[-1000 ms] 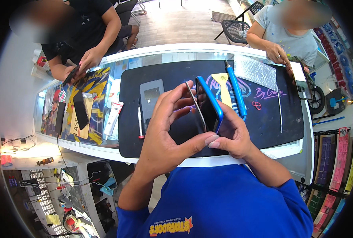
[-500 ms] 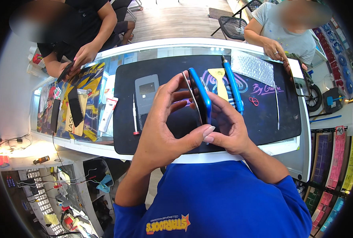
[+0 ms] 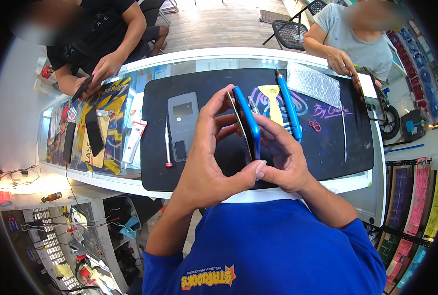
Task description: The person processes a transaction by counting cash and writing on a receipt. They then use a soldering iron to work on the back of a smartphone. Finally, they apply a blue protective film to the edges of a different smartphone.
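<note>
Over the black mat (image 3: 219, 179), I hold a phone with a bright blue casing (image 3: 253, 123) on edge between both hands. A thin dark panel (image 3: 239, 125) stands along its left side, with a narrow gap at the top and the lower ends close together. My left hand (image 3: 204, 157) curls round the panel side, fingers at the far end and thumb at the near end. My right hand (image 3: 290, 162) grips the blue side, its thumb tip meeting the left thumb. Beyond my right fingers lie a yellow flat spreader-like tool (image 3: 275, 105) and a blue pen-shaped tool (image 3: 289, 108).
Left on the mat are a grey phone-shaped plate (image 3: 184, 110) and a thin screwdriver (image 3: 167, 142); right, bubble wrap (image 3: 315, 84) and a red rubber band (image 3: 315, 126). A white tube (image 3: 133, 142) and dark phone (image 3: 94, 132) lie farther left. Two people holding phones sit across the counter.
The phone and panel have turned slightly in my hands, and the panel's lower end sits nearer me. My left hand has shifted a little; the grey plate's lower part shows more.
</note>
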Action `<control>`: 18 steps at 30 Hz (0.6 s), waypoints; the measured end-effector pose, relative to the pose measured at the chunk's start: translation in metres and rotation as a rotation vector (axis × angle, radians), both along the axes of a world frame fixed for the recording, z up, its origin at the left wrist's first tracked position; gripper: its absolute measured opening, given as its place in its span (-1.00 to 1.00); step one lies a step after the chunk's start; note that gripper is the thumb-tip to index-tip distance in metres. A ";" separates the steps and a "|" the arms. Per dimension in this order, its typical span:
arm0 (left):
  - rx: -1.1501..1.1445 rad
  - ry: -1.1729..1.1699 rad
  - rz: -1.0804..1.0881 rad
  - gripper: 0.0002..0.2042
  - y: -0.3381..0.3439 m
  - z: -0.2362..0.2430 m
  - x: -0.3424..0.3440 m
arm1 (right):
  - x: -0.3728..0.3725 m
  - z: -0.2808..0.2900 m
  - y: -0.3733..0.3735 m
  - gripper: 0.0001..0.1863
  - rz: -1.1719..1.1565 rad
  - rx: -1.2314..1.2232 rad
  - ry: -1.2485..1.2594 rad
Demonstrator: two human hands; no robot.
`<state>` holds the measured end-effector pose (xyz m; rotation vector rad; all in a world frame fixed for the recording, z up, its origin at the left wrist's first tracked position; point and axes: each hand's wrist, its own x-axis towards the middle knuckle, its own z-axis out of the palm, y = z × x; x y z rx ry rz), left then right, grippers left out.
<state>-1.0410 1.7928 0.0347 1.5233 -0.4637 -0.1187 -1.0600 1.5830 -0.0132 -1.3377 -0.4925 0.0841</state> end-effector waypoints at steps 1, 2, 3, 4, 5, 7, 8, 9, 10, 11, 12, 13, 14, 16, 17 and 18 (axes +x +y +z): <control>-0.007 0.011 0.012 0.17 -0.001 0.001 -0.001 | 0.000 0.000 0.000 -0.01 0.002 0.005 0.001; -0.012 0.014 0.012 0.17 -0.001 0.001 -0.002 | 0.000 0.000 0.000 -0.01 0.005 0.009 0.001; -0.018 0.017 0.011 0.17 -0.002 0.001 -0.002 | -0.001 0.000 0.000 -0.01 0.007 0.014 0.001; -0.024 0.020 0.019 0.16 -0.002 0.001 -0.003 | -0.001 -0.001 0.001 0.00 0.010 0.033 0.005; -0.019 0.024 0.020 0.15 -0.003 0.001 -0.003 | -0.001 -0.002 0.002 0.01 0.012 0.051 0.009; -0.016 0.032 0.029 0.14 -0.003 0.003 -0.004 | 0.000 -0.003 0.002 0.03 0.019 0.072 0.016; 0.010 -0.002 0.018 0.12 -0.001 0.002 -0.004 | 0.000 -0.002 0.001 0.04 0.022 0.074 0.020; 0.004 -0.042 0.004 0.11 -0.002 0.002 -0.004 | -0.001 -0.002 0.001 0.05 0.027 0.077 0.023; 0.012 -0.055 0.002 0.11 -0.002 0.003 -0.004 | -0.003 -0.005 0.002 0.07 -0.013 0.079 0.052; 0.015 -0.064 0.000 0.10 -0.002 0.004 -0.005 | -0.006 -0.003 0.001 0.07 -0.018 0.080 0.082; 0.030 -0.064 -0.003 0.09 0.000 0.007 -0.006 | -0.008 -0.001 0.000 0.07 -0.023 0.080 0.112; 0.042 -0.109 0.014 0.07 -0.001 0.006 -0.007 | -0.011 -0.001 -0.001 0.07 -0.046 0.059 0.126; 0.035 -0.101 0.022 0.07 -0.001 0.007 -0.008 | -0.014 -0.003 -0.002 0.08 -0.071 0.042 0.140; 0.034 -0.140 0.052 0.04 -0.004 0.006 -0.009 | -0.016 -0.004 -0.003 0.09 -0.105 0.034 0.166; 0.034 -0.144 0.061 0.03 -0.004 0.006 -0.009 | -0.016 -0.006 -0.004 0.10 -0.117 0.024 0.171; 0.035 -0.148 0.070 0.03 -0.004 0.007 -0.010 | -0.016 -0.007 -0.005 0.11 -0.126 0.012 0.178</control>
